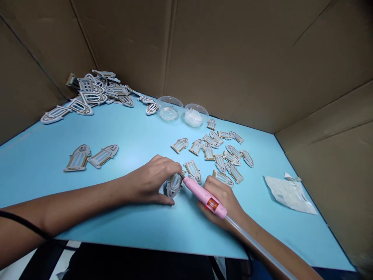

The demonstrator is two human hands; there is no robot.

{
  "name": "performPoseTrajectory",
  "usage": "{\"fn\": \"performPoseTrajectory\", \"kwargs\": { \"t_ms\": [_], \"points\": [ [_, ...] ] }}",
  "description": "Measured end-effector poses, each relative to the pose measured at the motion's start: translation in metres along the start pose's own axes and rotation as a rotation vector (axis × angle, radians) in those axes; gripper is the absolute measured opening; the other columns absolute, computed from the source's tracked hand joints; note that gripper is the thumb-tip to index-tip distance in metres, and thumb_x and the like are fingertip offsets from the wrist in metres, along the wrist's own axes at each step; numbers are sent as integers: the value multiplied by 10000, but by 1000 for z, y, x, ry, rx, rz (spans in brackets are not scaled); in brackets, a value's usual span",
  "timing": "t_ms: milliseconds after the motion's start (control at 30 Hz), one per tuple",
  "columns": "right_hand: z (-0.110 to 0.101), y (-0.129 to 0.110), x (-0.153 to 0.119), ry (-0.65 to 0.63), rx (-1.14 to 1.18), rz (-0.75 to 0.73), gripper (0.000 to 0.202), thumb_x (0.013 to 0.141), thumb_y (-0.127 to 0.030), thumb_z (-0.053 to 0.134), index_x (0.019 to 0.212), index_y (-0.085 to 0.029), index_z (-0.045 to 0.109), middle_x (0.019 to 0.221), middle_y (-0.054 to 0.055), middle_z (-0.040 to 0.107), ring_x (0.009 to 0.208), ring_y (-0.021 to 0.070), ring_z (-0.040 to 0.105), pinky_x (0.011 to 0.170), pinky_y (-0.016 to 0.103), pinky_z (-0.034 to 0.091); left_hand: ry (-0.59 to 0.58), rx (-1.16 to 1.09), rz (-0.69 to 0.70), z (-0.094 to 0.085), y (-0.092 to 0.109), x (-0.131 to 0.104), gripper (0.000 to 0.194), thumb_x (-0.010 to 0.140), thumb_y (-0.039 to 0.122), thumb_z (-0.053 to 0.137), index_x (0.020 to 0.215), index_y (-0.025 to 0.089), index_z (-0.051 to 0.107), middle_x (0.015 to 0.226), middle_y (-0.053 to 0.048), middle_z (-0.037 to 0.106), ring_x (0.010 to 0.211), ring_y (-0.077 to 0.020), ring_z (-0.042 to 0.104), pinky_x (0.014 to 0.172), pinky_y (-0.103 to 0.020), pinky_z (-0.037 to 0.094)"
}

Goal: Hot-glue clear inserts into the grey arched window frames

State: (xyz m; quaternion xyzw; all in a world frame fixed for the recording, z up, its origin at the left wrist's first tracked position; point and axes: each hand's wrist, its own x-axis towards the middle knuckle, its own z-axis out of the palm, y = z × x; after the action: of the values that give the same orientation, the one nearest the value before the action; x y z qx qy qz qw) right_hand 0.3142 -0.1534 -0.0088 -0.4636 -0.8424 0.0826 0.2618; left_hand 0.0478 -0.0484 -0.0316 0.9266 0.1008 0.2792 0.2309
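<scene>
Left hand (160, 177) is grasping a small arched window-like piece (175, 184) at its edges, thumb on the near side, and is holding it tilted just above or against the blue counter (131, 225); from where I am standing I cannot tell which. Right hand (223, 200) is clasping a pink glue gun (201, 194), its nozzle pointing at the upper end of that piece; whether it is touching, I cannot tell. A clear stick (256, 241) is running out of the gun's rear, over the right forearm.

Another arched piece (192, 171) is lying just beyond the gap between the hands. A loose scatter of arched pieces (220, 161) is spreading beyond the right hand. Two more pieces (78, 158) are resting side by side, left of the left hand, while a heaped pile (93, 93) is sitting far beyond it. Straight ahead of the hands, two clear cups (169, 112) are standing side by side, the right one holding something white. A pale packet (288, 194) is lying well right of the right hand. Cardboard walls (233, 58) are enclosing the far side
</scene>
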Motion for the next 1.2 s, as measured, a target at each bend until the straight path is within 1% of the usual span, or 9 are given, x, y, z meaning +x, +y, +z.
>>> {"fn": "performPoseTrajectory", "kwargs": {
  "t_ms": [467, 600, 667, 767, 833, 967, 1033, 1133, 1200],
  "points": [
    [0, -2, 0, 2, 16, 42, 231, 874, -189, 551, 723, -218, 379, 699, -8, 460, 575, 108, 479, 533, 209, 357, 12, 19, -43, -2, 0, -1, 712, 889, 492, 820, 1407, 246, 398, 1338, -132, 643, 1221, -295, 618, 1034, -424, 428],
    [1, -1, 0, 26, 84, 45, 196, 865, -145, 565, 736, -209, 432, 726, -5, 479, 608, 107, 501, 553, 206, 379, 44, 4, -42, 4, -6, -5, 710, 897, 565, 782, 1401, 241, 400, 1318, -135, 640, 1195, -297, 623, 1018, -430, 435],
    [-2, 1, -1, 70, 110, 85, 196, 865, -110, 563, 735, -205, 451, 726, -8, 489, 617, 104, 504, 566, 209, 384, 38, -10, -95, 7, -10, -6, 750, 858, 611, 793, 1387, 237, 416, 1291, -127, 643, 1173, -304, 621, 1014, -439, 435],
    [-9, 6, -1, 165, 124, 175, 212, 890, -91, 574, 736, -202, 480, 722, -18, 518, 609, 92, 511, 580, 211, 391, -50, -15, -230, 6, -13, -6, 843, 748, 657, 851, 1351, 209, 467, 1235, -119, 654, 1127, -319, 619, 1004, -450, 426],
    [-14, 7, 1, 209, 137, 206, 213, 898, -90, 586, 741, -203, 494, 720, -25, 534, 604, 86, 521, 578, 207, 398, -165, -21, -250, 1, -10, -3, 880, 713, 683, 861, 1355, 203, 499, 1296, -136, 644, 1210, -352, 585, 1042, -467, 399],
    [-18, 7, 5, 234, 169, 219, 227, 898, -90, 597, 730, -203, 495, 702, -36, 530, 587, 80, 508, 558, 204, 394, -379, -34, -201, -13, -4, 6, 766, 834, 697, 748, 1415, 241, 549, 1511, -128, 575, 1452, -397, 428, 1158, -519, 304],
    [-18, 7, 5, 233, 168, 217, 232, 900, -92, 594, 720, -201, 494, 696, -35, 526, 589, 83, 508, 561, 208, 396, -323, 25, -300, -21, -7, 9, 643, 949, 665, 602, 1414, 221, 580, 1490, -132, 606, 1437, -383, 472, 1158, -548, 306],
    [-18, 7, 6, 248, 160, 219, 250, 889, -89, 590, 699, -199, 472, 673, -34, 504, 577, 88, 495, 544, 218, 384, -64, 161, -510, -34, -17, 11, 568, 1048, 574, 402, 1363, 168, 644, 1414, -149, 666, 1356, -362, 574, 1128, -570, 363],
    [-20, 7, 6, 260, 167, 226, 261, 885, -93, 591, 690, -200, 455, 665, -33, 490, 566, 89, 480, 527, 224, 369, 94, 216, -558, -41, -24, 11, 536, 1058, 524, 387, 1301, 161, 697, 1351, -133, 710, 1303, -339, 623, 1104, -541, 418]
  ]
}}
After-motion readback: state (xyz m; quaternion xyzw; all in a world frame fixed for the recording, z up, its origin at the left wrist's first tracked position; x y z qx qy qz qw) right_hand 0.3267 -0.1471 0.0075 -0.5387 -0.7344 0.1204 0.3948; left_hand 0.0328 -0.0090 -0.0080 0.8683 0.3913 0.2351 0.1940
